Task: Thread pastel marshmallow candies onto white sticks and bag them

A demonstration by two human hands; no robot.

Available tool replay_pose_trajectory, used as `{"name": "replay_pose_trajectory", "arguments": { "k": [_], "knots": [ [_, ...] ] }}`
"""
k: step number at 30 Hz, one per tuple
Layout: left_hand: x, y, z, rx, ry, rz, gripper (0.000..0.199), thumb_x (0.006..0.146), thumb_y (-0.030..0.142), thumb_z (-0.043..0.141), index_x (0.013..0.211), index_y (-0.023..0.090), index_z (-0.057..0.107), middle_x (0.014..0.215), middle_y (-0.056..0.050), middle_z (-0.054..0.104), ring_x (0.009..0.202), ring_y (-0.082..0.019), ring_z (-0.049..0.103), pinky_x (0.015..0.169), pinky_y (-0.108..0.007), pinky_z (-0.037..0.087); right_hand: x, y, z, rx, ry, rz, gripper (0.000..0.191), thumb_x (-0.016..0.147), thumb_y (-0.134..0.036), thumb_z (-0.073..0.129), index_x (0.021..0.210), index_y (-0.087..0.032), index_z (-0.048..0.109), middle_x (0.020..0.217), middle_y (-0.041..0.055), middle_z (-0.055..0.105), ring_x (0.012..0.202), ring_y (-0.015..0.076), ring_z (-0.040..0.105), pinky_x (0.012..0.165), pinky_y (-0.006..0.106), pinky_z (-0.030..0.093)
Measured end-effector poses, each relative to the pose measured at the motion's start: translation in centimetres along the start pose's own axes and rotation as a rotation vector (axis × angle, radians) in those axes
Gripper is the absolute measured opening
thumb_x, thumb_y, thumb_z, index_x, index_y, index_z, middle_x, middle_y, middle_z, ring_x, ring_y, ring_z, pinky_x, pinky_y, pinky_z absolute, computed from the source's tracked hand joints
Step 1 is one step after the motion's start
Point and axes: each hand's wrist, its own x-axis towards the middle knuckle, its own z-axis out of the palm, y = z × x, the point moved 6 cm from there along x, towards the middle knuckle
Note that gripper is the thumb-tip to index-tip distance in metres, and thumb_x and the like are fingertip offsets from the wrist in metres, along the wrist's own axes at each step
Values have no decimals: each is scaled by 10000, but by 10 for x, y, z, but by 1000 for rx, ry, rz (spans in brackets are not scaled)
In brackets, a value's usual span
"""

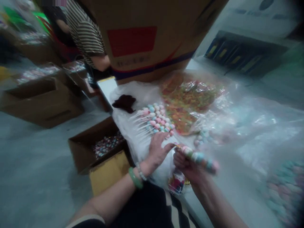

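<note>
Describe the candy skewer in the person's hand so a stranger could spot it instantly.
Start at the big cardboard box, come down to the person's right hand. It grips a skewer of pastel round sweets. Unlike the other skewers lying side by side on white plastic, it is lifted.

Hands (155, 152): 2. Candy bundle (199, 160), held: 1. Open cardboard boxes (82, 152): 3. Large carton (142, 41): 1. Wrist bangles (135, 177): 2. Dark cloth (124, 103): 1. Co-worker (85, 34): 1.

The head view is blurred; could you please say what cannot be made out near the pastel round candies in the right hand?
Head view:
Pastel round candies: motion-blurred, partly hidden by the right hand.
Multicoloured printed packet: partly hidden by that hand, print unreadable.
Candies at lower right: blurred, cut off by the edge.
</note>
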Motion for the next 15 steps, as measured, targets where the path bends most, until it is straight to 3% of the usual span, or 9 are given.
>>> {"name": "replay_pose_trajectory", "arguments": {
  "k": [1,3,5,6,9,12,15],
  "knots": [
    [-1,-10,4,-238,-115,-161,514,910,624,383,1070,190,606,979,-107,644,869,-222,609,767,-372,493,-5,-5,-3,-121,72,-61,185,829,-365,536,722,-215,521,534,-61,384,434,101,298,417,217,278],
    [-14,-16,21,-652,-487,-428,695,856,752,303,1106,171,590,894,-101,643,718,-204,612,645,-353,498,-12,-16,-6,-380,184,-188,163,778,-360,629,742,-205,593,586,-18,489,538,134,432,498,242,341],
    [-31,-13,28,-821,-783,-571,684,817,765,390,1031,152,605,794,-77,630,576,-168,565,539,-305,450,-15,-20,-4,-531,240,-241,171,705,-345,708,710,-194,627,624,9,527,624,152,473,571,259,363],
    [-35,-14,25,-802,-832,-595,604,810,716,483,978,151,614,761,-56,618,536,-144,530,513,-278,417,-15,-18,-3,-538,249,-216,177,693,-343,713,685,-190,624,626,13,527,629,149,471,575,260,360],
    [-33,-16,-3,-514,-748,-469,340,783,489,686,871,162,650,719,3,578,572,-110,489,544,-237,373,-14,12,0,-242,158,107,203,698,-363,671,668,-190,569,554,-28,470,486,98,369,464,232,281],
    [-30,3,-28,-159,-812,-163,237,780,395,720,903,194,713,793,-3,629,761,-158,565,702,-253,407,-25,44,22,224,-174,522,281,661,-438,678,692,-195,540,448,-103,358,369,50,192,385,203,183],
    [-31,23,-43,268,-836,118,165,862,355,631,920,240,734,794,-12,637,776,-172,574,717,-272,381,-35,45,39,253,-349,626,264,696,-432,655,673,-183,572,402,-97,409,330,51,242,365,195,225]
  ]
}}
